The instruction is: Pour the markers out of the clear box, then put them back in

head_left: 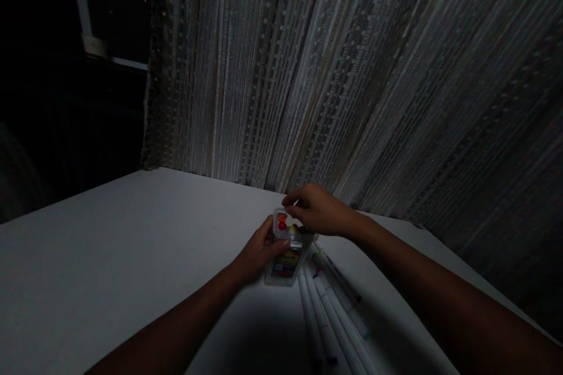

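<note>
Left hand (256,253) around clear container (287,259) (white markers (326,297) alongside)

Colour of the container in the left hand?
Clear, colourless plastic; the container shows best in the head view, the only one.

A label (285,265) is sitting on the near side of the plastic box (297,245), probably bearing print, but no words or numbers are showing legibly.
</note>
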Demonstrator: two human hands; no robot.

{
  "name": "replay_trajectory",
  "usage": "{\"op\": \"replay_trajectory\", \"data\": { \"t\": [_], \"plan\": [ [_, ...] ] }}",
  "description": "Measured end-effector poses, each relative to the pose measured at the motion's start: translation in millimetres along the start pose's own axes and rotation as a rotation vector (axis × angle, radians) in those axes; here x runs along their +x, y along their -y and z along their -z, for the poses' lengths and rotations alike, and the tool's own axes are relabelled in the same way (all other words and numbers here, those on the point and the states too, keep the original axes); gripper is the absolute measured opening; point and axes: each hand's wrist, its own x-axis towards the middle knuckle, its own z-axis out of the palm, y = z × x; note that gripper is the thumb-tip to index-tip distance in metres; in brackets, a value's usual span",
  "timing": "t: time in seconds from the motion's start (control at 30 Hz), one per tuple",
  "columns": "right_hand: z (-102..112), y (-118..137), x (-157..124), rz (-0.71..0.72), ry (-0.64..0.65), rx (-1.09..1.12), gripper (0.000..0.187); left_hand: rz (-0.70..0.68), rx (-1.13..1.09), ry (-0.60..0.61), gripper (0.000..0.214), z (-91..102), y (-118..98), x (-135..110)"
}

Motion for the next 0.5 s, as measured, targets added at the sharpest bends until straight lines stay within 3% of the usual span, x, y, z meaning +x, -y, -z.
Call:
{"op": "replay_trajectory", "data": {
  "t": [0.27, 0.5],
  "plan": [
    [1, 0, -13, 0.046, 0.165, -0.062, 0.018, -0.003, 0.005, -0.001, 0.048, 1.8, 3, -1],
    [-9, -2, -11, -0.022, 0.063, -0.073, 0.014, 0.006, 0.006, -0.012, 0.047, 1.9, 2, -1]
  ]
}}
